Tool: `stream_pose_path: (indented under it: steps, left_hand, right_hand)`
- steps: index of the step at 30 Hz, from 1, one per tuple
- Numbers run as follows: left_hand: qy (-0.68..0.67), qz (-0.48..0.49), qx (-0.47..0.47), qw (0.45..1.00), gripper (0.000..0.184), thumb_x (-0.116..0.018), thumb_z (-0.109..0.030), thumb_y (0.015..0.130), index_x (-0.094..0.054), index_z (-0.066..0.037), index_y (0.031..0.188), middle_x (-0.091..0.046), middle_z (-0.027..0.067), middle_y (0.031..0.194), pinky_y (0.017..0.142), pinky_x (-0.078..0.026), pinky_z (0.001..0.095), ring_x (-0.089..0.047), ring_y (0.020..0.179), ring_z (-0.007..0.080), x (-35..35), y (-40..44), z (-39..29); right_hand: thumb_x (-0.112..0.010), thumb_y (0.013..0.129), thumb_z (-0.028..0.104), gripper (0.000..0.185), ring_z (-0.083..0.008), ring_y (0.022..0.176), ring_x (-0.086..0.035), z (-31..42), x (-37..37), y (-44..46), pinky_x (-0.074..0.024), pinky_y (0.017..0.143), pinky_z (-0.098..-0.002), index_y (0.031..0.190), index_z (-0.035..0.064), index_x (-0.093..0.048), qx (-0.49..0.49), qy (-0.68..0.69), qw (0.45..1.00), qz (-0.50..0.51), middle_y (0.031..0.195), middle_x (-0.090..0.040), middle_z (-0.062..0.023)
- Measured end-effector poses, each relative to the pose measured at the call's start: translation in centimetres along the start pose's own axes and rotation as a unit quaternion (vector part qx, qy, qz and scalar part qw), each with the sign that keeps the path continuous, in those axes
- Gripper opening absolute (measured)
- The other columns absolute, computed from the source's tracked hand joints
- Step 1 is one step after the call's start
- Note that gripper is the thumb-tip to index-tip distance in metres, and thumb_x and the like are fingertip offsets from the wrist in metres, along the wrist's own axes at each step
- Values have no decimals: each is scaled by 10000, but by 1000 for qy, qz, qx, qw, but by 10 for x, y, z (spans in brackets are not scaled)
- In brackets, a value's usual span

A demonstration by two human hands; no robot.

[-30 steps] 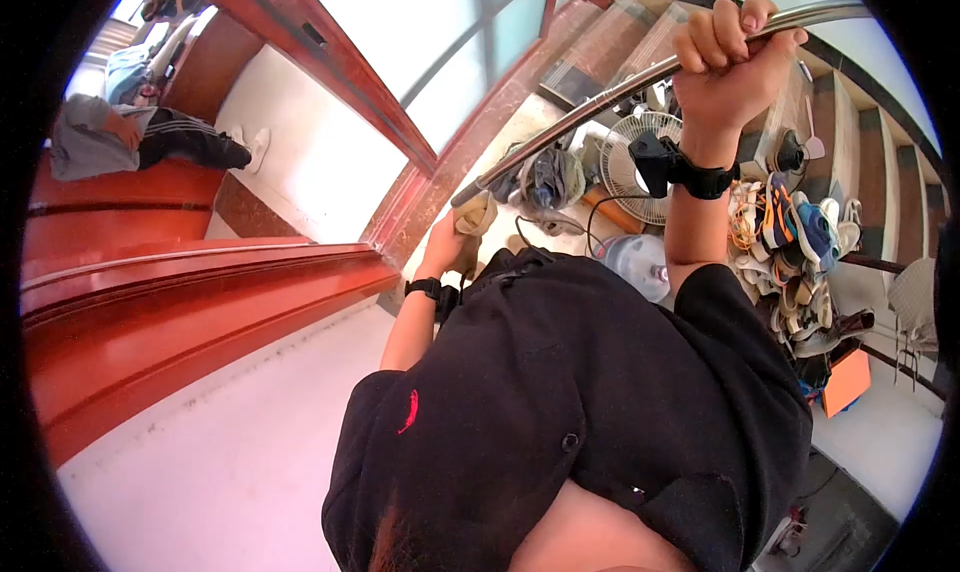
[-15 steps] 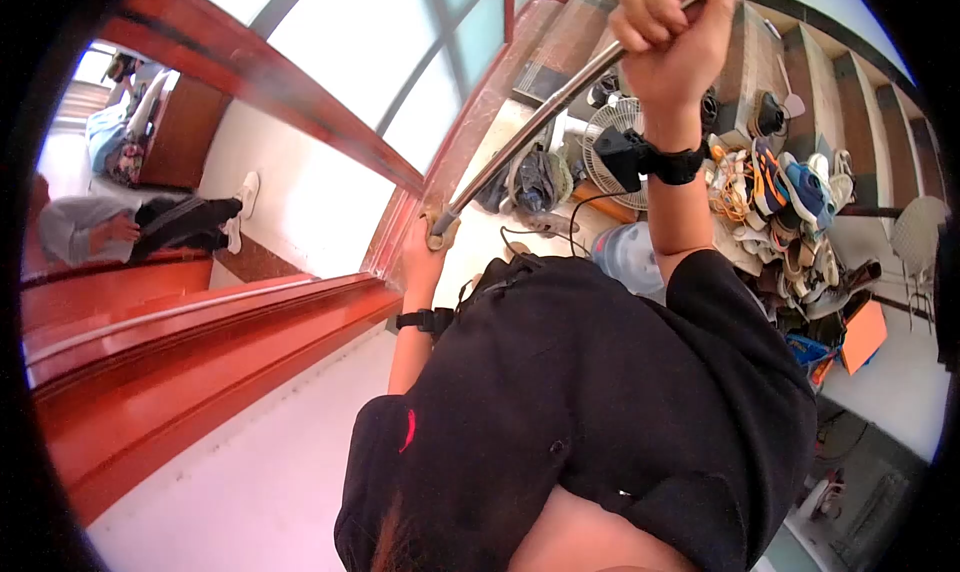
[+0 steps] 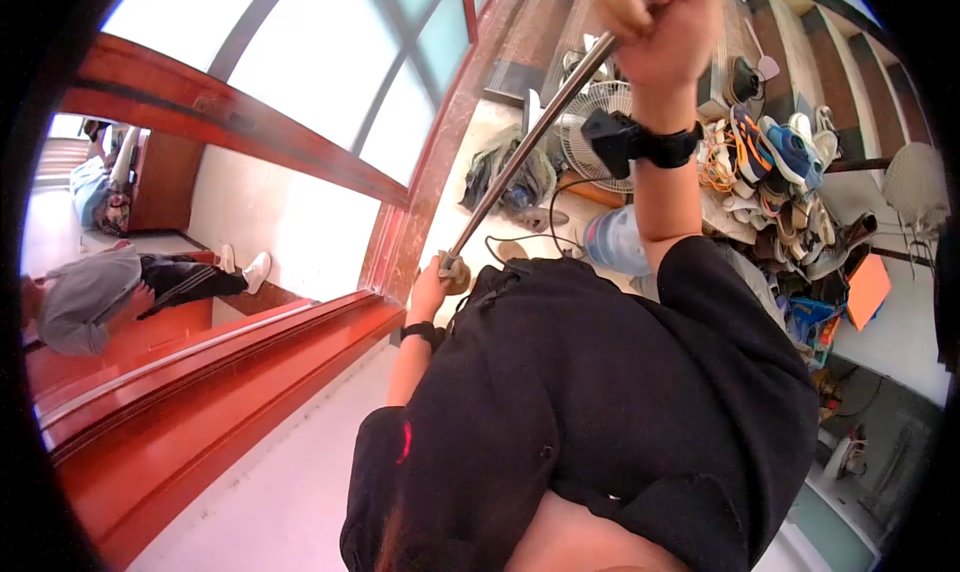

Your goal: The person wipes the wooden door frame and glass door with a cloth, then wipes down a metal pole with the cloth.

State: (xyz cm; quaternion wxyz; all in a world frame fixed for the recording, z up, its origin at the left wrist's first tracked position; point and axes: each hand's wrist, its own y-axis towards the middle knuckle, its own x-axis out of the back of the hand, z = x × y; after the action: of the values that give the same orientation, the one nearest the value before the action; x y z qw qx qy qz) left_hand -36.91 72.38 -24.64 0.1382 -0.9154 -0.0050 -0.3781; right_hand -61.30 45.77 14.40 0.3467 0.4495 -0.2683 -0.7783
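Observation:
A long shiny metal pole [image 3: 532, 140] slants across the head view, from the top centre down towards the red window frame. My right hand [image 3: 668, 37] is closed around its upper part, raised high and slightly blurred. At the lower end my left hand [image 3: 429, 286] is closed on a crumpled grey-brown cloth [image 3: 456, 272], which is pressed around the pole. Fingers on the far side of the cloth are hidden. The pole's upper tip lies beyond the view's edge.
Left of me stand a red frame [image 3: 240, 412] and frosted panes [image 3: 310, 62]; a seated person [image 3: 110, 292] is beyond it. A fan [image 3: 597, 137], a water jug [image 3: 617, 240], piled shoes [image 3: 785, 157] and stairs [image 3: 785, 42] are at right.
My right hand has shifted slightly up and left in view. My left hand and the cloth sit lower, and the pole's grey lower end is now covered. The camera view has shifted too.

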Motion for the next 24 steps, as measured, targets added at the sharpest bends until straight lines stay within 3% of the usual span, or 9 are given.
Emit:
stream_pose_path:
  steps: [2,6,9,13,16,18,20,21,24]
  left_hand:
    - [23,58,122,991,477,-664,-296,764,-484,-29,1116,-616,259,932,776,-461,475,-580,916,421,-8,-2,13]
    - [69,229,175,955,682,-617,-553,755,-540,43,1076,-613,281,975,810,-468,449,-595,952,394,1,-11,44]
    - [15,137,143,980,654,-639,-536,756,-542,20,1087,-611,276,990,814,-466,436,-590,963,394,-3,-11,84]
    - [-112,-6,65,992,517,-676,-390,795,-540,0,1105,-615,225,1036,842,-458,387,-586,1015,348,67,-3,-25]
    - [-215,-78,-6,973,595,-707,-312,780,-457,-16,1232,-559,174,1173,902,-432,355,-565,1058,279,111,8,-109]
    - [-264,-77,-1,962,635,-747,-327,736,-453,6,1190,-562,176,1127,887,-433,371,-563,1023,288,128,13,-170]
    - [-228,-111,-90,963,658,-779,-342,693,-460,29,1133,-568,184,1064,859,-435,382,-562,986,298,124,27,-203]
    - [-172,-90,-120,974,590,-766,-238,731,-441,9,1157,-554,149,1068,842,-445,330,-555,949,229,123,33,-216]
    - [-106,-158,-143,971,463,-745,-254,757,-516,17,1054,-581,156,958,784,-444,328,-563,876,261,118,39,-249]
  right_hand:
    - [-232,970,510,421,-64,337,-172,-5,-3,-15,-128,303,-230,876,151,-429,-47,-70,985,-148,520,-260,49]
    - [-242,960,534,426,-65,339,-175,-14,-4,-21,-133,308,-231,814,156,-374,-41,-103,976,-188,503,-236,48]
    - [-248,952,552,435,-68,339,-178,-21,3,-25,-137,308,-235,799,160,-359,-58,-99,968,-223,497,-228,49]
    - [-251,945,563,446,-73,354,-213,-35,9,-39,-163,316,-238,809,155,-372,-96,-61,968,-224,510,-248,43]
    - [-230,926,606,465,-69,388,-178,-51,5,-52,-156,366,-241,818,170,-350,-123,-156,955,-220,537,-243,40]
    - [-238,924,607,469,-74,389,-201,-62,2,-60,-161,358,-243,812,162,-335,-131,-109,969,-180,533,-242,35]
    - [-271,911,623,492,-77,376,-186,-72,-8,-67,-149,366,-255,818,142,-313,-138,-105,966,-191,524,-229,23]
    - [-272,915,616,486,-78,372,-189,-77,-10,-72,-150,360,-256,821,141,-313,-145,-86,969,-182,525,-237,19]
    - [-289,924,593,473,-66,377,-189,-82,-17,-82,-152,361,-241,819,133,-311,-146,-62,969,-191,525,-244,15]
